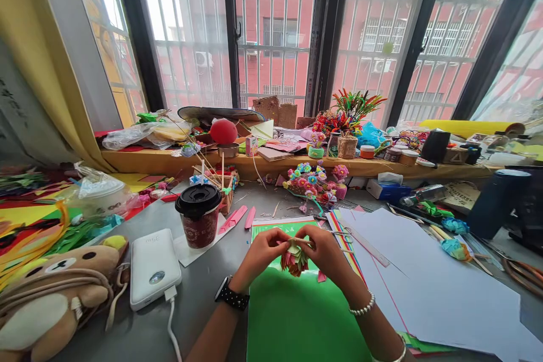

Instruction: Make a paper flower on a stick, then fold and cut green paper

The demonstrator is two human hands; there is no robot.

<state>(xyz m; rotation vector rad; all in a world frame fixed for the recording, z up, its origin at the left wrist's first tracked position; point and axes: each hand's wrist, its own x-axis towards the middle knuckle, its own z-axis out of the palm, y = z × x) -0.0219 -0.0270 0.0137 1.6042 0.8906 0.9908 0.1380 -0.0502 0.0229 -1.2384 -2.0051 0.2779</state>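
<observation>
Between my two hands hangs a paper flower [294, 263] with layered pink petals and a pale green part on top. The fingers of my left hand [267, 250] pinch its upper end from the left. From the other side my right hand [321, 246] pinches the same end, thumb and forefinger pressed together. A short pale stem seems to lie across the fingertips, partly hidden by them. Below the hands lies a glossy green sheet [305, 317]. A small pink paper piece [321, 276] is beside the flower.
To the left stand a lidded coffee cup [198, 220], a white power bank [155, 268] with a cable, and a bear plush [63, 300]. White paper [445, 271], a ruler [368, 249] and scissors [344, 236] lie to the right. Craft flowers [311, 181] stand behind, below the cluttered sill.
</observation>
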